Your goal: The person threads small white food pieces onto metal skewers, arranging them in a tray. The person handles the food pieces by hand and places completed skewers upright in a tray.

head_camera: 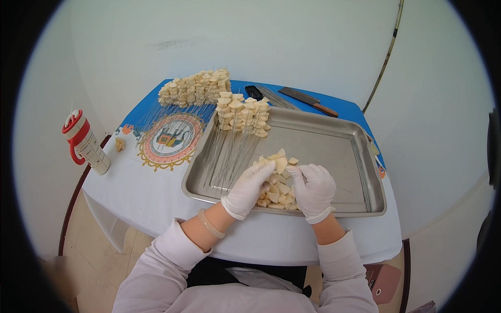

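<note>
In white gloves, both my hands work over a steel tray (325, 213). My left hand (250, 187) holds a thin skewer threaded with pale wedge-shaped slices (280, 164), perhaps potato. The fingertips of my right hand (314, 189) are pinched close to the skewer's right side; whether they grip its tip or a slice is too small to tell. Loose slices (280, 195) lie heaped in the tray below and between my hands. Threaded skewers (242, 113) are stacked at the tray's back left corner, their bare ends pointing toward me.
A larger stack of filled skewers (195, 89) stands behind left. At the back lie a cleaver (307, 100), bare skewers (276, 98) and a black object (253, 92). More bare skewers (360, 168) line the tray's right side. A red-lidded bottle (88, 144) and small slices (119, 144) are at left.
</note>
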`<state>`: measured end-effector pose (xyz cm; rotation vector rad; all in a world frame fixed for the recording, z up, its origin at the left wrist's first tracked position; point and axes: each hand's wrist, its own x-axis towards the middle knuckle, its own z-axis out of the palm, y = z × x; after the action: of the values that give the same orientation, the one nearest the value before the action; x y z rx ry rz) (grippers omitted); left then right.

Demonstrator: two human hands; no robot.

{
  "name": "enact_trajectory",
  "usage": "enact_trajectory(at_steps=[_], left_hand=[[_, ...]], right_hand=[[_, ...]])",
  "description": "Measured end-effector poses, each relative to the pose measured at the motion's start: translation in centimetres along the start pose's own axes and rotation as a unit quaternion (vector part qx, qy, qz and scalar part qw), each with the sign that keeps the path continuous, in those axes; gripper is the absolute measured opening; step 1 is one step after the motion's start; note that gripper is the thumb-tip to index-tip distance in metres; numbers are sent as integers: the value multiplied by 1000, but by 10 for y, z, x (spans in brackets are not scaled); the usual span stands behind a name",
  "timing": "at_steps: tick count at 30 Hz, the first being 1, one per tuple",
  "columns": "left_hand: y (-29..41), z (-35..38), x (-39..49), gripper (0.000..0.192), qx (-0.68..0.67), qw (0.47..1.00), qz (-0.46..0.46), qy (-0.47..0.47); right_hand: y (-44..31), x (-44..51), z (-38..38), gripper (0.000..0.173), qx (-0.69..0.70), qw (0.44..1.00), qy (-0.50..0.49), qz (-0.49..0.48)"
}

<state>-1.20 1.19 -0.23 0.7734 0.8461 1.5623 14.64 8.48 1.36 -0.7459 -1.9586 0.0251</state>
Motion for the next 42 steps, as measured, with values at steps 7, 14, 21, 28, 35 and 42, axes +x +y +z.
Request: enact_trajectory(at_steps=[7,14,21,28,35,42], left_hand=[[-1,-12,3,44,-201,976,-14,-76],[3,0,2,48,-147,988,18,-34],[-3,1,2,45,-106,986,111,-69],[-1,2,1,46,-87,987,130,-36],[7,2,2,42,-131,989,66,-10],[-2,-15,10,38,-198,975,67,-72]], right_hand=[[6,1,1,30,-4,999,7,53],[4,3,-2,24,20,997,9,79],[5,2,-3,22,28,997,15,77],[4,3,-2,21,27,997,14,72],[5,2,0,23,38,997,19,63],[4,1,1,28,28,998,15,52]])
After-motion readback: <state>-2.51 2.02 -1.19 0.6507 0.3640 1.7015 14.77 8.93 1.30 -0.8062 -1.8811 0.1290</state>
